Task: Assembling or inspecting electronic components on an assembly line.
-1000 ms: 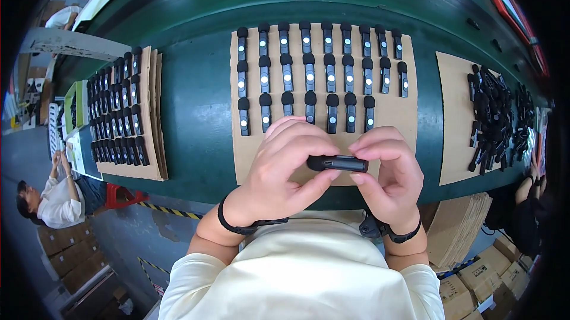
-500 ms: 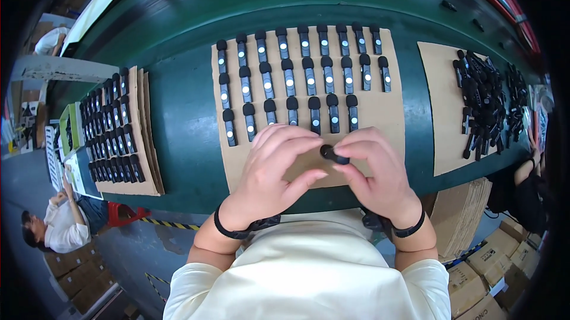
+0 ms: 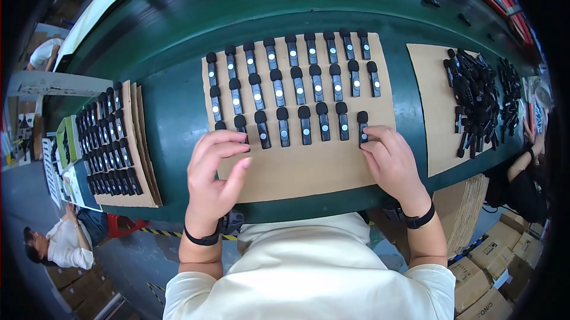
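Note:
Three rows of small black wireless microphones (image 3: 300,85) with foam tops and a pale round spot lie on a cardboard sheet (image 3: 297,180) in front of me. My right hand (image 3: 392,162) pinches the lower end of one microphone (image 3: 363,120) at the right end of the nearest row, its foam top pointing away from me. That microphone stands a little apart from its left neighbour. At the left of the same row my left hand (image 3: 215,171) is open with nothing in it, its fingers partly covering the microphones there.
More microphones in rows lie on stacked cardboard (image 3: 142,159) at left. A jumbled heap of microphones (image 3: 478,100) rests on another sheet (image 3: 430,112) at right. Several loose ones lie at the green table's (image 3: 178,118) far side. A person (image 3: 68,240) sits at left; another person's arm (image 3: 522,165) shows at right.
My hands have moved apart. The right one has brought the microphone from near my chest to the right end of the nearest row; the left has moved left. My view has shifted slightly.

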{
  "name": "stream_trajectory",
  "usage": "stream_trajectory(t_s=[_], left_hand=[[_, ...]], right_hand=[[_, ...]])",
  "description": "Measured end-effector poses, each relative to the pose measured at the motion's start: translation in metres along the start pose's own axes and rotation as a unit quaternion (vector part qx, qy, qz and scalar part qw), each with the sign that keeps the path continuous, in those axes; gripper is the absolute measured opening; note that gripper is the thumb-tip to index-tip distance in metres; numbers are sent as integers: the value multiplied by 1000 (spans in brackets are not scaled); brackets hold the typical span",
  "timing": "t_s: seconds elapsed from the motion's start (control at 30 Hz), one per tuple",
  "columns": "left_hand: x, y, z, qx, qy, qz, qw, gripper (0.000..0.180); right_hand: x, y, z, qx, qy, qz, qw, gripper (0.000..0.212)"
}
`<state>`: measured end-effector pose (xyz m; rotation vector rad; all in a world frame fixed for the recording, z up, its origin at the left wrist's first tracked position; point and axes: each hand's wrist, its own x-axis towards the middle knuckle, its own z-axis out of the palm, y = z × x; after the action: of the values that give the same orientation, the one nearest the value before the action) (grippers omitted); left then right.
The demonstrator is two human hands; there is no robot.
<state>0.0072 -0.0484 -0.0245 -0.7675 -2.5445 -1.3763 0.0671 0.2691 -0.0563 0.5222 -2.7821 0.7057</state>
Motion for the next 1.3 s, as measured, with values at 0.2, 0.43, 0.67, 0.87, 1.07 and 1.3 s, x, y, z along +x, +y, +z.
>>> stream_trajectory(t_s=[0.2, 0.43, 0.67, 0.87, 1.07, 1.3], left_hand=[[7, -8, -22, 45, 23, -3, 999, 16], [43, -14, -66, 82, -5, 13, 996, 13], [121, -67, -89, 106, -15, 59, 993, 11], [187, -126, -69, 132, -32, 8, 991, 16], [238, -169, -48, 197, -75, -3, 977, 22], [276, -205, -19, 301, -75, 204, 928, 29]], right_hand=[[10, 11, 3, -20, -5, -5, 1000, 19], [23, 14, -12, 1, -31, 0, 1000, 25], [37, 51, -59, -53, -25, 41, 997, 32], [78, 140, -82, -93, -8, 64, 994, 27], [137, 234, -84, -156, 30, 105, 982, 25], [188, 312, -66, -247, 21, 98, 964, 31]])
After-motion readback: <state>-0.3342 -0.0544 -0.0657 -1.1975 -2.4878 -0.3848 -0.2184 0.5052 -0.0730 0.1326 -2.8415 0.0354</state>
